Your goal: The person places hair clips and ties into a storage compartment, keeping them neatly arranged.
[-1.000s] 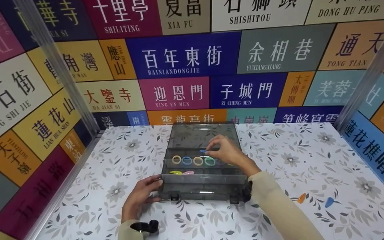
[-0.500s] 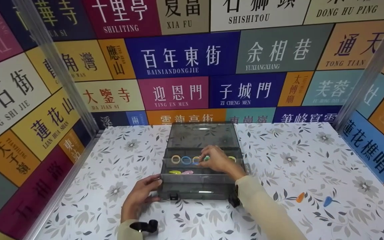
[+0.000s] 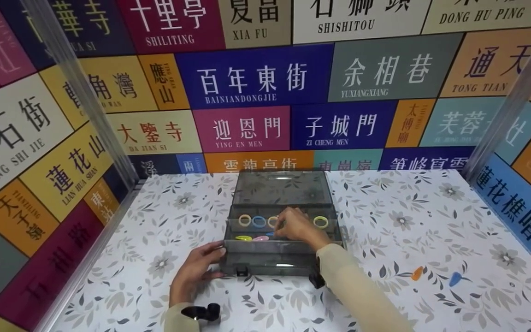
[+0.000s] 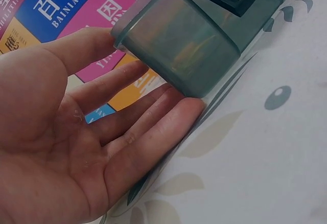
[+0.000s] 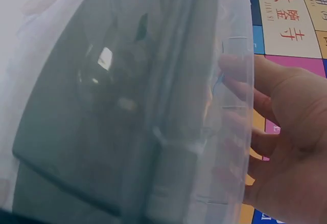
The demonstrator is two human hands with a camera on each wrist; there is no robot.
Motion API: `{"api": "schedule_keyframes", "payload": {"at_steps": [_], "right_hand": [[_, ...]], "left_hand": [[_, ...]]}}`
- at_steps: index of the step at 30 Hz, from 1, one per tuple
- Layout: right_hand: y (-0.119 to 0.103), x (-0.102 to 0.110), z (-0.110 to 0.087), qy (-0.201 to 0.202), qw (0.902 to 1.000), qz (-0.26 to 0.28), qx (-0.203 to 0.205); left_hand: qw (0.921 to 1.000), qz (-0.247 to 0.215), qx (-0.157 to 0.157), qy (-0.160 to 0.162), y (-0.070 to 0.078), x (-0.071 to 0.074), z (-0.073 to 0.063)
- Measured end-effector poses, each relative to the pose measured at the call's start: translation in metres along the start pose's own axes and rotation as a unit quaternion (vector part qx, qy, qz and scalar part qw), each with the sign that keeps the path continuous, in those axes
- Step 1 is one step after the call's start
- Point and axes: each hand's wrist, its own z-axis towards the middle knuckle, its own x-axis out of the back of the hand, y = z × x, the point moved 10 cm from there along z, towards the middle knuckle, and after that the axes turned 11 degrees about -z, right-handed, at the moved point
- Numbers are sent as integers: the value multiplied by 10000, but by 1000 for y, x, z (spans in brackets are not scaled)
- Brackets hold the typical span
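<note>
A translucent grey compartment box (image 3: 256,259) stands with its lid (image 3: 280,186) raised at the back. My right hand (image 3: 297,226) reaches into its front compartment and pinches a blue hair clip (image 3: 270,234), mostly covered by the fingers. Beside it lie a yellow hair clip (image 3: 243,238) and a pink hair clip (image 3: 261,238). In the right wrist view, the fingertips show blurred behind the clear wall (image 5: 237,106). My left hand (image 3: 196,265) touches the box's left side; the left wrist view shows its fingers extended against the corner (image 4: 184,75).
Several ring hair ties, such as a blue one (image 3: 259,222) and a yellow one (image 3: 321,222), stand in the row behind. An orange hair clip (image 3: 417,273) and another blue hair clip (image 3: 455,279) lie on the flowered tabletop (image 3: 404,198) to the right.
My right hand has come down and forward-left toward me with the blue hair clip, from above the hair ties into the front compartment. The left hand has stayed put.
</note>
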Motion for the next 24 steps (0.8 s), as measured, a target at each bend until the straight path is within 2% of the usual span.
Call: {"api": "schedule_keyframes", "payload": {"at_steps": [7,13,18,24], "right_hand": [[1,-1,0,145,9998,-141,25],[-3,-4,-3,181,9988,-394,206],[-3,-5,-5,155,9984,-532,109],[-4,-2,-6,-4,9996,-296,46]], "left_hand": [[9998,-161,70,46,-1,-1,1],[9999,-120,14,40,0,-1,2],[10000,-23,21,73,-2,0,1],[9998,-154,80,104,-2,-1,0]]}}
